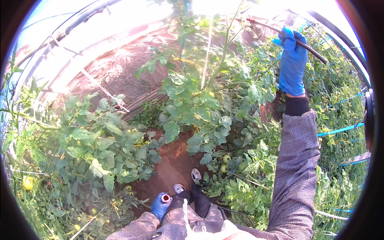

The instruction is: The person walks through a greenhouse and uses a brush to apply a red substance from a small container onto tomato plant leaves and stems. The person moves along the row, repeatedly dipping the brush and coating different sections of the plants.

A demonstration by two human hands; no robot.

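My right hand (292, 67), in a blue glove, is raised at the upper right. Its fingers grip a thin dark stick (313, 53) whose far end is red (250, 20). That end points left, close to the upper shoots of a tomato plant (198, 102); whether it touches them I cannot tell. Low down near my lap, my left hand (158, 206), also gloved, holds a small open bottle (165, 198) upright. Inside its mouth dark red shows. A thick green stem (223, 57) rises left of the stick.
Green tomatoes (226, 159) hang right of the bare soil path (174, 165) under my shoes. Dense tomato foliage (108, 144) borders the left side. Blue twine (340, 130) runs across the right row, and a white string (207, 51) hangs ahead. Plastic sheeting (120, 63) lies beyond.
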